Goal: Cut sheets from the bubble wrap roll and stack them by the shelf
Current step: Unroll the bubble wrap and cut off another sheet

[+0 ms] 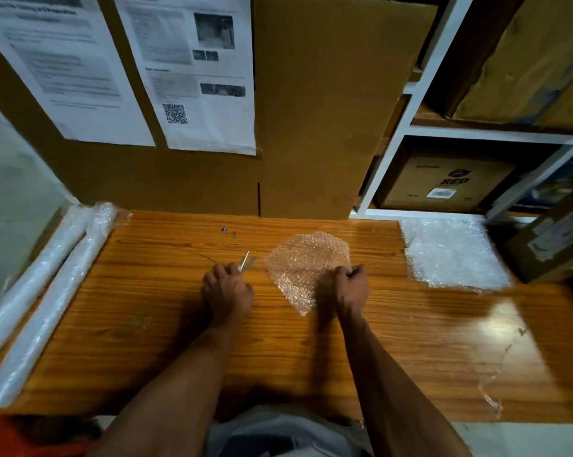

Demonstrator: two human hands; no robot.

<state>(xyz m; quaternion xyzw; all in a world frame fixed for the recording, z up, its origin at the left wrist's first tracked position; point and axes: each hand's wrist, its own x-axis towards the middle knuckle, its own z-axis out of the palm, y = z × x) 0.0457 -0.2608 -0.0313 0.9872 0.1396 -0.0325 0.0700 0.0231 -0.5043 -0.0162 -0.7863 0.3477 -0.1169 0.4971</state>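
Note:
A cut sheet of bubble wrap (306, 263) hangs crumpled over the middle of the wooden table (153, 311). My right hand (352, 286) pinches its right edge with curled fingers. My left hand (227, 291) grips scissors (246, 262) just left of the sheet, the blades pointing away from me and slightly apart. A stack of cut bubble wrap sheets (450, 253) lies at the table's far right, beside the white shelf (397, 127). Two bubble wrap rolls (64, 278) lie along the table's left edge.
A large cardboard panel (311, 110) with printed papers (192, 74) stands behind the table. Cardboard boxes (443, 184) fill the shelf; another box (555, 239) sits right of the stack. A loose strip of clear film (491, 390) lies at the front right corner.

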